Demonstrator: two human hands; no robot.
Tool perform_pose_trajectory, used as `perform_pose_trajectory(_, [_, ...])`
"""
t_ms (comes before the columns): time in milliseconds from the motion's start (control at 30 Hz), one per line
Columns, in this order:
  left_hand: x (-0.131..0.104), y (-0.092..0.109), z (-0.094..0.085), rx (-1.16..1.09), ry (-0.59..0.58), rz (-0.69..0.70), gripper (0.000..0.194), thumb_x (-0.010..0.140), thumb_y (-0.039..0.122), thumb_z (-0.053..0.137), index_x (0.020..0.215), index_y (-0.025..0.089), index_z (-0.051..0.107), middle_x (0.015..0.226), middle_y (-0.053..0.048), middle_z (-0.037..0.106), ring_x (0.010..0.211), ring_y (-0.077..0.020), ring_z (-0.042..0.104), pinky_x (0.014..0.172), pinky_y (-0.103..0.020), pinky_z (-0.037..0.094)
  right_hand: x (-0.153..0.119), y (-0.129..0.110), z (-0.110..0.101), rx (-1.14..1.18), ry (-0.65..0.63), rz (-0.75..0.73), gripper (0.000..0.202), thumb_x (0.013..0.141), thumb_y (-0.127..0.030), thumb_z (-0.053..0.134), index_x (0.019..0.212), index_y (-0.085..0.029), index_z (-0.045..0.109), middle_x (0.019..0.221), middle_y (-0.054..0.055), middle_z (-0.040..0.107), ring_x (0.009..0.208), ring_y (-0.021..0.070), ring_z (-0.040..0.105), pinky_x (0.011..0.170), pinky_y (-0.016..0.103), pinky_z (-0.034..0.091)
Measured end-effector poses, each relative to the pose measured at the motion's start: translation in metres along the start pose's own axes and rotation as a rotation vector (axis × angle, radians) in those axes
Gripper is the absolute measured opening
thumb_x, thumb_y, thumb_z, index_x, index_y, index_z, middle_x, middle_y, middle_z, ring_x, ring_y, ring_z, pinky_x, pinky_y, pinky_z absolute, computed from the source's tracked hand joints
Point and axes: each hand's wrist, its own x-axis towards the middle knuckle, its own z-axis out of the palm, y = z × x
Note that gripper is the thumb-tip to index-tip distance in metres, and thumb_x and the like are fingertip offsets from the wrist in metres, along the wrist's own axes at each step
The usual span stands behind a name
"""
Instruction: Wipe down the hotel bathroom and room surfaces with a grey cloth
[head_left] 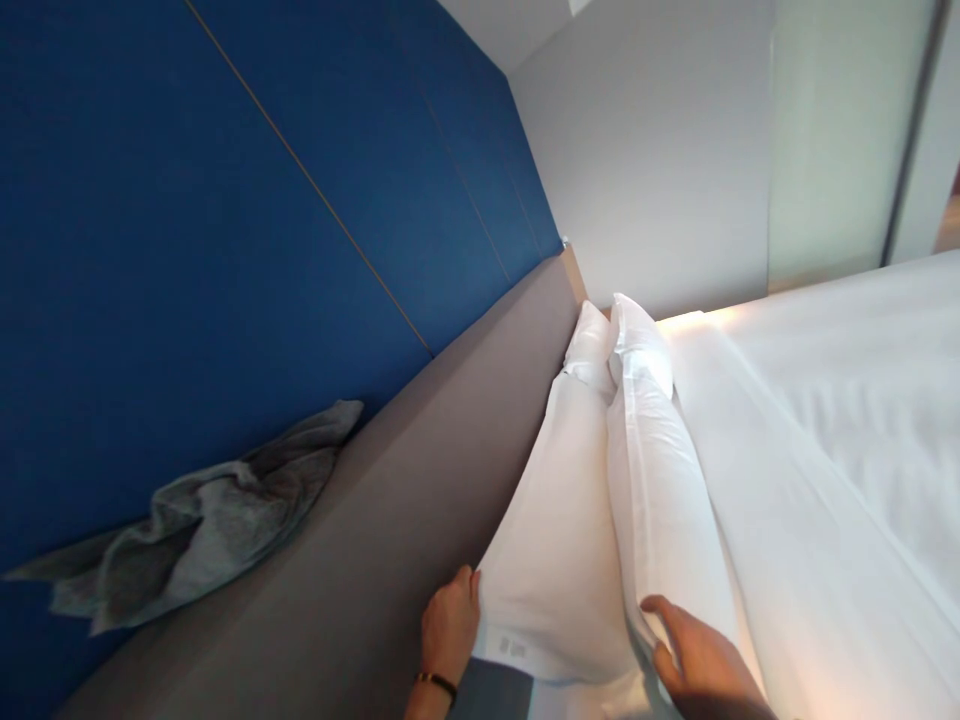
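My left hand point(451, 622) is closed on the near corner of a white pillow point(562, 520), which rests along the headboard. A small printed label shows near this pillow's lower edge. My right hand point(705, 662) grips the near end of a second white pillow point(671, 490), with its thumb and finger on either side of the case edge. The two pillows stand side by side, their long edges touching. Beyond them, against the far wall, are another white pillow point(590, 348) by the headboard and one more white pillow point(641, 335) beside it.
A padded grey-brown headboard point(465, 430) runs diagonally below a blue panelled wall point(247, 250). On its top ledge lies a crumpled grey cloth point(225, 520). White bedding point(847, 440) covers the bed to the right, up to a pale wall point(652, 160).
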Motion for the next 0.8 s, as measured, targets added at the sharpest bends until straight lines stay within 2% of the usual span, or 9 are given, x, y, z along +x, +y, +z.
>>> perform_pose_trajectory(67, [-0.006, 0.003, -0.004, 0.01, 0.026, 0.035, 0.043, 0.101, 0.028, 0.022, 0.101, 0.015, 0.063, 0.091, -0.011, 0.074, 0.09, -0.0242, 0.071, 0.07, -0.029, 0.048, 0.003, -0.002, -0.014, 0.021, -0.142, 0.036, 0.047, 0.083, -0.014, 0.031, 0.125, -0.014, 0.053, 0.113, 0.012, 0.066, 0.106, 0.0269, 0.062, 0.093, 0.042, 0.048])
perform_pose_trajectory(133, [-0.011, 0.007, -0.008, 0.025, 0.042, 0.061, 0.043, 0.101, 0.028, 0.022, 0.1, 0.015, 0.063, 0.089, -0.012, 0.074, 0.09, -0.0254, 0.071, 0.07, -0.03, 0.049, 0.008, -0.008, -0.031, 0.055, -0.215, 0.056, 0.046, 0.083, -0.016, 0.033, 0.124, -0.013, 0.054, 0.113, 0.014, 0.066, 0.107, 0.0282, 0.061, 0.094, 0.043, 0.046])
perform_pose_trajectory(200, [-0.014, 0.008, -0.011, 0.042, 0.051, 0.08, 0.042, 0.101, 0.028, 0.023, 0.1, 0.015, 0.063, 0.089, -0.012, 0.074, 0.089, -0.0261, 0.071, 0.07, -0.031, 0.049, 0.011, -0.017, -0.048, 0.102, -0.203, 0.069, 0.046, 0.08, -0.015, 0.035, 0.121, -0.013, 0.057, 0.115, 0.014, 0.065, 0.109, 0.0273, 0.06, 0.096, 0.041, 0.044])
perform_pose_trajectory(300, [-0.015, 0.004, -0.011, 0.056, 0.073, 0.118, 0.042, 0.101, 0.028, 0.023, 0.099, 0.016, 0.063, 0.087, -0.012, 0.074, 0.088, -0.0259, 0.071, 0.07, -0.031, 0.05, 0.013, -0.031, -0.068, 0.144, -0.177, 0.028, 0.047, 0.076, -0.012, 0.035, 0.115, -0.017, 0.06, 0.107, 0.01, 0.068, 0.105, 0.0254, 0.061, 0.094, 0.039, 0.043])
perform_pose_trajectory(433, [-0.022, 0.0, -0.01, 0.057, 0.09, 0.178, 0.042, 0.101, 0.027, 0.024, 0.098, 0.016, 0.064, 0.084, -0.01, 0.073, 0.085, -0.0265, 0.071, 0.069, -0.033, 0.051, 0.01, -0.041, -0.082, 0.12, -0.209, -0.031, 0.047, 0.075, -0.013, 0.036, 0.112, -0.021, 0.063, 0.096, 0.007, 0.069, 0.097, 0.0259, 0.062, 0.087, 0.039, 0.043])
perform_pose_trajectory(600, [-0.035, -0.01, -0.015, 0.099, 0.092, 0.214, 0.042, 0.101, 0.03, 0.024, 0.095, 0.017, 0.063, 0.081, -0.008, 0.073, 0.082, -0.0271, 0.072, 0.067, -0.033, 0.052, 0.001, -0.05, -0.083, 0.162, -0.269, -0.087, 0.039, 0.072, -0.017, 0.04, 0.101, -0.024, 0.065, 0.077, 0.003, 0.065, 0.08, 0.0235, 0.061, 0.077, 0.035, 0.043])
perform_pose_trajectory(700, [-0.044, -0.018, -0.012, 0.119, 0.056, 0.229, 0.04, 0.101, 0.028, 0.025, 0.095, 0.017, 0.063, 0.081, -0.008, 0.073, 0.082, -0.0269, 0.072, 0.066, -0.033, 0.052, -0.012, -0.054, -0.07, 0.215, -0.291, -0.139, 0.034, 0.075, -0.02, 0.04, 0.097, -0.025, 0.066, 0.087, 0.003, 0.067, 0.085, 0.0219, 0.061, 0.079, 0.032, 0.043])
perform_pose_trajectory(800, [-0.052, -0.022, 0.0, 0.117, 0.023, 0.227, 0.04, 0.102, 0.028, 0.024, 0.097, 0.017, 0.063, 0.08, -0.007, 0.073, 0.082, -0.0263, 0.072, 0.066, -0.032, 0.052, -0.026, -0.053, -0.053, 0.258, -0.298, -0.147, 0.031, 0.076, -0.022, 0.04, 0.093, -0.022, 0.066, 0.091, 0.005, 0.068, 0.09, 0.0222, 0.061, 0.082, 0.031, 0.043])
